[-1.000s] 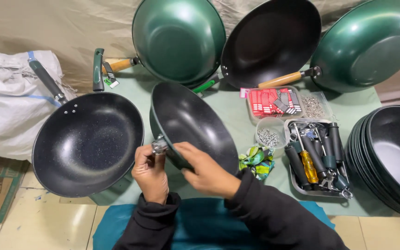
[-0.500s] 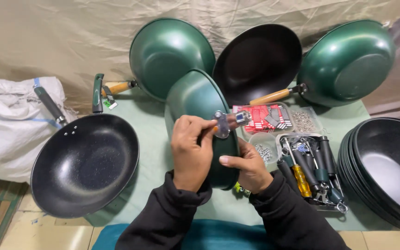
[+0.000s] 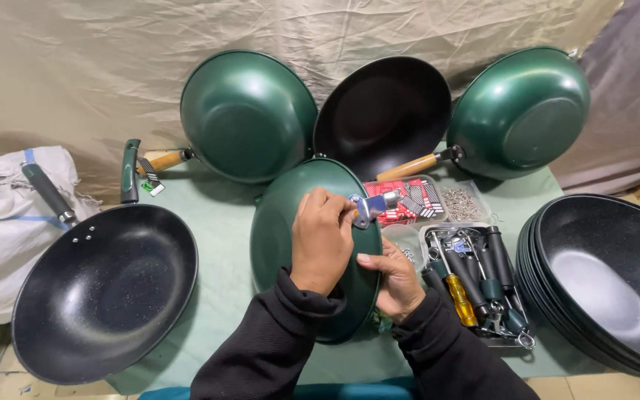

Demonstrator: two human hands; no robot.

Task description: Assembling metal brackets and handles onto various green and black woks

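Head view: green round metal wok [image 3: 283,237] held upright.
Left hand [image 3: 322,241] pinches its silver handle bracket [image 3: 368,209]; right hand [image 3: 396,278] grips the rim.

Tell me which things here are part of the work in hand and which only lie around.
In hand:
- green wok, held on edge
- metal handle bracket, at the wok's rim
- left hand, fingers at the bracket
- right hand, supporting the wok

Lying about:
- finished black wok
- stack of black woks
- tray of handles and screwdriver
- three woks leaning on the cloth
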